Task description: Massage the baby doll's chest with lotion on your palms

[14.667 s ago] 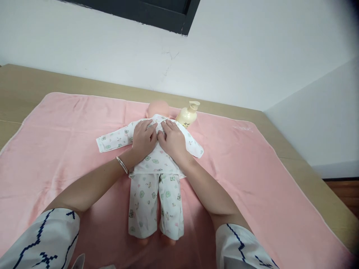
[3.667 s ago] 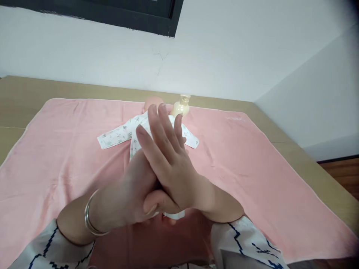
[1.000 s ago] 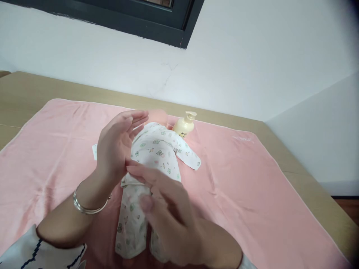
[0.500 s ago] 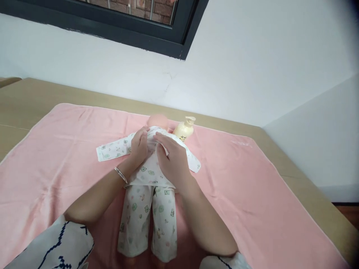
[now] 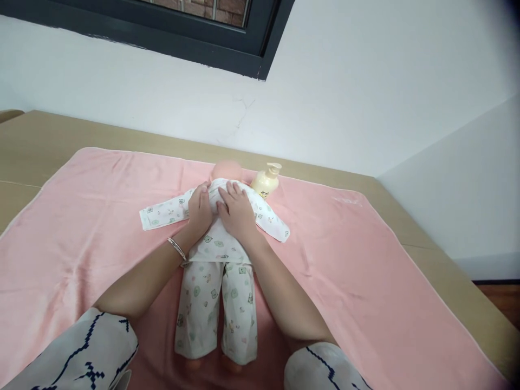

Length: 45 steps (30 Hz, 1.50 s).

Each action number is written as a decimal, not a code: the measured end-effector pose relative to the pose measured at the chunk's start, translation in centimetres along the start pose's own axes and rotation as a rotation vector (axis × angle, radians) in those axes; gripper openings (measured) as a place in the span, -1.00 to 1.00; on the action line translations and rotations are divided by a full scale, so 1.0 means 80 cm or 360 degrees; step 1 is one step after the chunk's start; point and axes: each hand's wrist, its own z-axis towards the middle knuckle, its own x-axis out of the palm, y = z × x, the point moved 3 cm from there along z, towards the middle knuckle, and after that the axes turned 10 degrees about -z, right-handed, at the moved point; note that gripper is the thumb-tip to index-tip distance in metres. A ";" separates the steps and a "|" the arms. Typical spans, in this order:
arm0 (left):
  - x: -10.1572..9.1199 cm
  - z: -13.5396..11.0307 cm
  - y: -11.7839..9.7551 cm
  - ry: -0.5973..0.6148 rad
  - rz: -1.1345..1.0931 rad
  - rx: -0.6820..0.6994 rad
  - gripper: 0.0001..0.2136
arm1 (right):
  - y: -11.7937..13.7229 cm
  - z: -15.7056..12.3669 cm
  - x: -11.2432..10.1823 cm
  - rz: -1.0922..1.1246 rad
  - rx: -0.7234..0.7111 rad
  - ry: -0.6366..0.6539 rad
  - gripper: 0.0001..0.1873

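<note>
A baby doll lies stretched out on a pink blanket, its bare head toward the wall. It wears a white printed long-sleeved top and matching trousers; the sleeves spread out to both sides. My left hand, with a silver bangle at the wrist, rests along the left side of the doll's upper body, fingers extended. On the upper torso my right hand lies flat, fingers slightly spread. Neither hand grips anything. The doll's face is not visible.
A pale yellow pump bottle stands beside the doll's head, by its right shoulder in view. The blanket covers much of a wooden table. Behind it rise a white wall and a dark window frame.
My right hand has come down from a tilted, raised pose to lie flat on the doll's upper torso. My left hand stays nearly in place. The view has shifted slightly.
</note>
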 end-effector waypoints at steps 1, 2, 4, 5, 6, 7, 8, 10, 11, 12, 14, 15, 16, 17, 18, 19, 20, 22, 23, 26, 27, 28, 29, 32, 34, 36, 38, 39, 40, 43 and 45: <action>0.000 0.000 0.000 -0.0001 0.0003 0.0002 -0.62 | 0.000 -0.002 -0.002 -0.0029 0.0082 0.0037 -0.45; 0.000 -0.001 0.000 -0.0004 0.0002 0.0003 -0.63 | 0.000 -0.005 -0.005 -0.0069 0.0167 0.0074 -0.40; 0.001 -0.001 0.000 -0.0001 -0.0002 0.0013 -0.63 | 0.006 -0.014 -0.010 -0.0176 0.0274 0.0130 -0.31; 0.001 -0.001 0.000 0.0000 -0.0004 0.0021 -0.64 | 0.011 -0.018 -0.013 -0.0228 0.0263 0.0147 -0.31; 0.001 -0.001 0.001 0.0001 -0.0007 0.0027 -0.64 | 0.017 -0.022 -0.014 -0.0264 0.0207 0.0158 -0.33; 0.001 -0.001 0.002 -0.0001 -0.0009 0.0030 -0.64 | 0.021 -0.024 -0.016 -0.0279 0.0124 0.0164 -0.36; 0.001 -0.001 0.003 -0.0004 -0.0011 0.0030 -0.64 | 0.023 -0.023 -0.016 -0.0273 0.0031 0.0166 -0.40; 0.001 0.000 0.006 -0.0011 -0.0019 0.0024 -0.64 | 0.019 -0.017 -0.013 -0.0220 -0.0111 0.0176 -0.44; 0.001 0.000 0.007 -0.0006 -0.0020 0.0027 -0.63 | 0.012 -0.011 -0.010 -0.0183 -0.0132 0.0179 -0.45; 0.001 0.000 0.007 0.0000 -0.0019 0.0034 -0.63 | 0.005 -0.005 -0.008 -0.0146 -0.0120 0.0179 -0.45; 0.002 0.000 0.006 0.0013 -0.0019 0.0047 -0.63 | -0.008 0.003 -0.004 -0.0093 -0.0013 0.0168 -0.42; 0.002 0.000 0.005 0.0018 -0.0017 0.0049 -0.63 | -0.012 0.004 -0.004 -0.0089 0.0069 0.0164 -0.39; 0.002 0.000 0.004 0.0020 -0.0015 0.0047 -0.63 | -0.012 0.003 -0.005 -0.0104 0.0149 0.0161 -0.37; 0.002 0.000 0.003 0.0014 -0.0013 0.0042 -0.63 | -0.009 -0.001 -0.008 -0.0135 0.0203 0.0161 -0.36; 0.003 0.001 0.002 0.0010 -0.0011 0.0035 -0.64 | -0.003 -0.005 -0.011 -0.0168 0.0205 0.0168 -0.37; 0.003 0.001 0.002 0.0003 -0.0009 0.0026 -0.64 | 0.005 -0.010 -0.014 -0.0189 0.0156 0.0181 -0.40; 0.003 0.001 0.002 -0.0002 -0.0007 0.0017 -0.64 | 0.012 -0.015 -0.017 -0.0194 0.0075 0.0196 -0.43; 0.003 0.001 0.001 -0.0004 -0.0001 0.0005 -0.65 | 0.021 -0.019 -0.021 -0.0161 -0.0080 0.0231 -0.47; 0.003 0.001 0.001 0.0000 0.0001 0.0004 -0.66 | 0.020 -0.018 -0.021 -0.0128 -0.0105 0.0249 -0.47; 0.003 -0.001 -0.002 0.0018 0.0006 0.0026 -0.66 | 0.003 -0.008 -0.017 -0.0035 0.0026 0.0273 -0.45; 0.003 -0.001 -0.002 0.0023 0.0009 0.0030 -0.66 | -0.002 -0.006 -0.015 -0.0020 0.0089 0.0276 -0.42; 0.003 -0.001 -0.002 0.0029 0.0011 0.0029 -0.66 | -0.004 -0.005 -0.013 -0.0020 0.0148 0.0273 -0.38; 0.003 -0.001 -0.002 0.0032 0.0015 0.0024 -0.66 | -0.004 -0.006 -0.012 -0.0039 0.0201 0.0261 -0.35; 0.003 0.000 0.003 0.0034 0.0024 0.0011 -0.66 | 0.009 -0.015 -0.012 -0.0138 0.0230 0.0198 -0.35; 0.004 0.000 0.006 0.0046 0.0040 0.0020 -0.65 | 0.021 -0.019 -0.011 -0.0165 0.0077 0.0166 -0.42; 0.004 0.001 0.008 0.0060 0.0064 0.0041 -0.65 | 0.023 -0.016 -0.009 -0.0136 -0.0097 0.0151 -0.47; 0.005 0.000 0.008 0.0069 0.0116 0.0098 -0.69 | 0.013 -0.009 -0.006 -0.0065 -0.0124 0.0123 -0.49; 0.005 0.000 0.008 0.0071 0.0158 0.0146 -0.72 | 0.005 -0.005 -0.004 -0.0023 -0.0075 0.0104 -0.49; 0.006 -0.001 0.007 0.0081 0.0208 0.0202 -0.74 | -0.003 -0.001 -0.002 0.0017 -0.0003 0.0085 -0.48; 0.008 -0.003 0.004 0.0134 0.0359 0.0342 -0.75 | -0.017 0.003 0.001 0.0029 0.0201 0.0029 -0.40; 0.009 -0.002 0.003 0.0190 0.0416 0.0358 -0.73 | -0.012 0.000 0.000 -0.0074 0.0234 0.0004 -0.38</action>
